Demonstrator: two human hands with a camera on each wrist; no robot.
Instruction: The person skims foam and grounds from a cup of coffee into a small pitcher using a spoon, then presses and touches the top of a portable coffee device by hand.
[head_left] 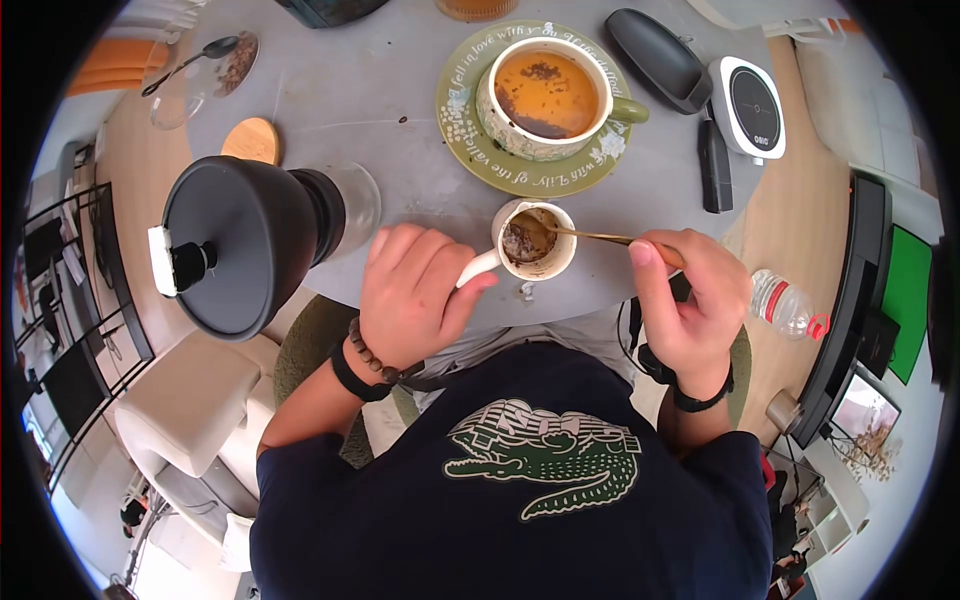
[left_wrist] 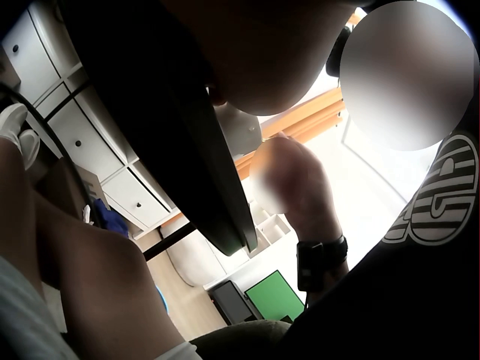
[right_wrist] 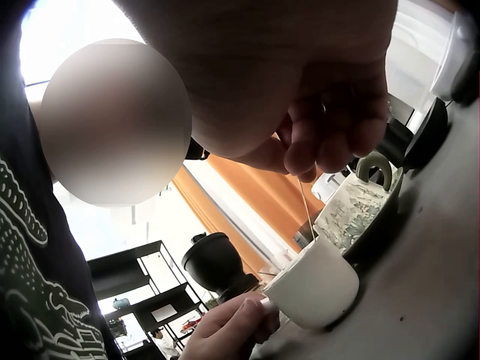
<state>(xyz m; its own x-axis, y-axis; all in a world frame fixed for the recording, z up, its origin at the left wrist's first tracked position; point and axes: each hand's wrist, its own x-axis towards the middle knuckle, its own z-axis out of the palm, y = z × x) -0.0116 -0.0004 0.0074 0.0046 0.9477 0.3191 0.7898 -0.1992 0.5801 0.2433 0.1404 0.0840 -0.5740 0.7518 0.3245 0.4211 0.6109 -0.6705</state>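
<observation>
A small white cup (head_left: pixel 536 262) with dark brown residue inside stands near the table's front edge. My left hand (head_left: pixel 418 292) grips its white handle (head_left: pixel 478 268), also visible in the right wrist view beside the cup (right_wrist: pixel 315 285). My right hand (head_left: pixel 694 300) pinches the wooden end of a thin spoon (head_left: pixel 600 238), whose bowl rests inside the cup. Behind the cup, a large patterned cup (head_left: pixel 548 95) of amber liquid with dark bits sits on a green saucer (head_left: pixel 462 150). In the left wrist view the table's dark underside hides the cup.
A black grinder-like vessel (head_left: pixel 240 245) and a clear glass (head_left: pixel 358 205) are at the left, near a round wooden lid (head_left: pixel 251 142). Back right are a black case (head_left: pixel 655 60), a white scale (head_left: pixel 750 108) and a black tool (head_left: pixel 715 168). A plastic bottle (head_left: pixel 785 305) lies beyond the table.
</observation>
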